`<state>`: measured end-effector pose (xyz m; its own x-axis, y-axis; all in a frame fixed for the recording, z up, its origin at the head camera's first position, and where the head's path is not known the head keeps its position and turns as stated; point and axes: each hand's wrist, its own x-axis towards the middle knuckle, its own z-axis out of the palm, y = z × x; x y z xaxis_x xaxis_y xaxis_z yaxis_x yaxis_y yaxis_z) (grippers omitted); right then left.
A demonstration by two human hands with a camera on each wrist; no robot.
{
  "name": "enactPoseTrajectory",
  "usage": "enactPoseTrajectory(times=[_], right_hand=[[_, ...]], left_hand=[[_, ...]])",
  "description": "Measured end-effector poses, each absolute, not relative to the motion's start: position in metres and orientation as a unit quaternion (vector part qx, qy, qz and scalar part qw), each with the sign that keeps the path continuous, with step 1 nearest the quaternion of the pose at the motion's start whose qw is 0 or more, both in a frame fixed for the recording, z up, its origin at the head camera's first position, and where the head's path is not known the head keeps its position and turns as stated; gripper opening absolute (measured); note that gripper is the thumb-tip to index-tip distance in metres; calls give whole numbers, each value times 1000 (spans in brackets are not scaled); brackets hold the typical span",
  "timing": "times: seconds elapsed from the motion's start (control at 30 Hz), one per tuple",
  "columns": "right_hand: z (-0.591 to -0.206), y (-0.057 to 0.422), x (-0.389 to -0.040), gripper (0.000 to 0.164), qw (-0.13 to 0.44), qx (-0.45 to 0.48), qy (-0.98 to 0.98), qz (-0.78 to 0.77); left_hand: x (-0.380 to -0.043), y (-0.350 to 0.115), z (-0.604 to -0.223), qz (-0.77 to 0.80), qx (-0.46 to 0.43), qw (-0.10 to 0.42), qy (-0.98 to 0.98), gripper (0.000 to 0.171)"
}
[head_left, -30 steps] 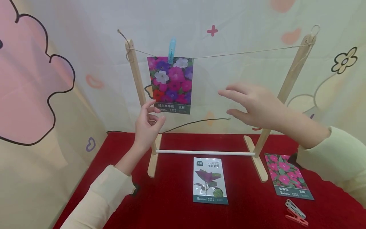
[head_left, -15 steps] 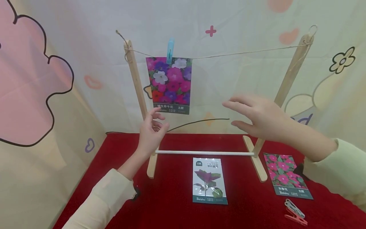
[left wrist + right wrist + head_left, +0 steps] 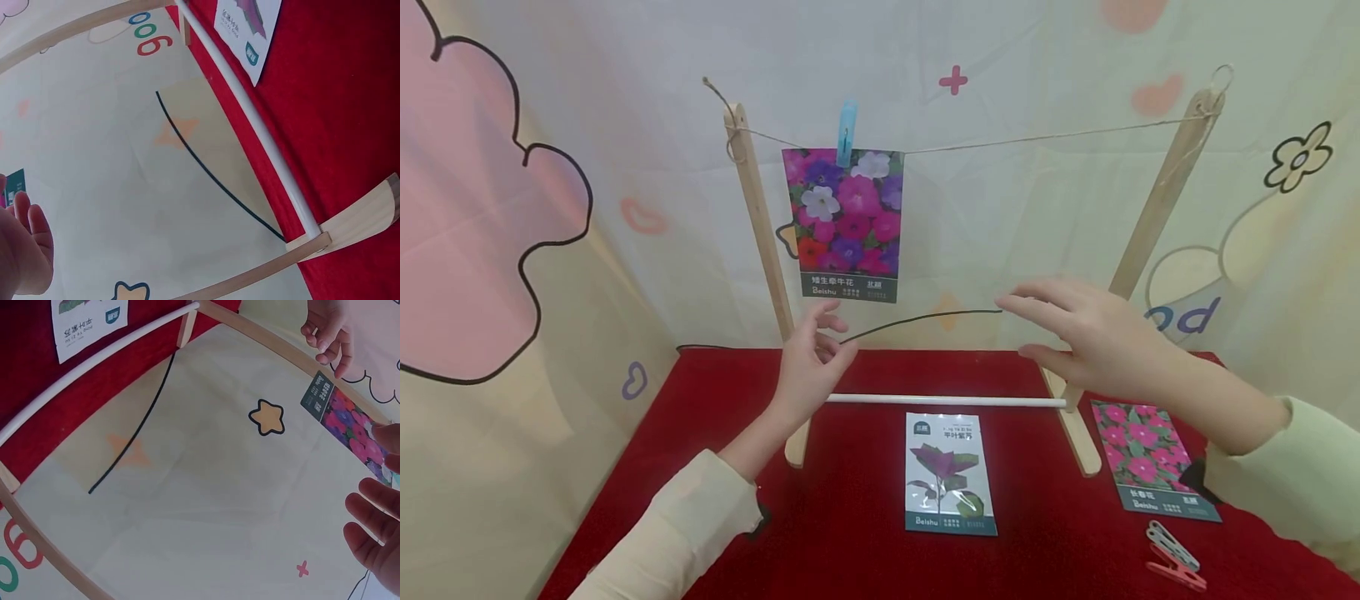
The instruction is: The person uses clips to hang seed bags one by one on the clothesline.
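A seed packet with pink, purple and white flowers (image 3: 850, 221) hangs from a thin twine (image 3: 1000, 144), held by a light blue clothespin (image 3: 846, 133). My left hand (image 3: 812, 358) is in the air just below that packet, fingers loosely bent around nothing. To the right, my right hand (image 3: 1086, 337) hovers in front of the wooden post, its fingers extended and holding nothing. A white packet with a purple-leaved plant (image 3: 951, 475) lies on the red cloth. Another packet with pink flowers (image 3: 1150, 458) lies at the right, partly under my right forearm in this view.
The twine runs between two wooden posts (image 3: 760, 217) joined low down by a white rod (image 3: 947, 401). A white clothespin (image 3: 1172, 544) and a red clothespin (image 3: 1177, 572) lie at the front right of the red cloth (image 3: 842, 533). A printed curtain (image 3: 1037, 50) stands behind.
Both hands have moved down and slightly right, the left from the packet's lower edge to below it. The hanging packet stays on the twine.
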<state>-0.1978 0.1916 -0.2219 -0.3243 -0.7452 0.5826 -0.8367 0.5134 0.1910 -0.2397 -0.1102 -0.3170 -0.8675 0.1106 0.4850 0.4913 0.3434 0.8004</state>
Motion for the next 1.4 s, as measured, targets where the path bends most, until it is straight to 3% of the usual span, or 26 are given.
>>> enactPoseTrajectory(times=[0.27, 0.47, 0.6, 0.7, 0.8, 1.03, 1.2, 1.4], right_hand=[[-236, 196, -197, 57, 293, 476, -826, 79], [-249, 201, -197, 61, 281, 455, -842, 71], [-256, 205, -197, 48, 270, 447, -850, 69], [-261, 207, -196, 62, 262, 439, -857, 67], [-267, 211, -195, 62, 257, 430, -863, 68], [-279, 221, -193, 50, 242, 420, -869, 97], [-289, 230, -190, 61, 227, 395, -884, 104], [-299, 237, -187, 55, 210, 366, -901, 103]], left_hand=[[-245, -108, -333, -522, -202, 186, -808, 51], [-243, -105, -340, -516, -193, 156, -820, 53], [-243, -102, -346, -511, -194, 147, -824, 54], [-243, -99, -350, -500, -198, 153, -829, 53], [-243, -97, -354, -486, -196, 157, -837, 53], [-241, -94, -364, -482, -170, 108, -853, 57], [-240, -91, -370, -476, -190, 97, -853, 58], [-239, -86, -375, -469, -195, 78, -858, 58]])
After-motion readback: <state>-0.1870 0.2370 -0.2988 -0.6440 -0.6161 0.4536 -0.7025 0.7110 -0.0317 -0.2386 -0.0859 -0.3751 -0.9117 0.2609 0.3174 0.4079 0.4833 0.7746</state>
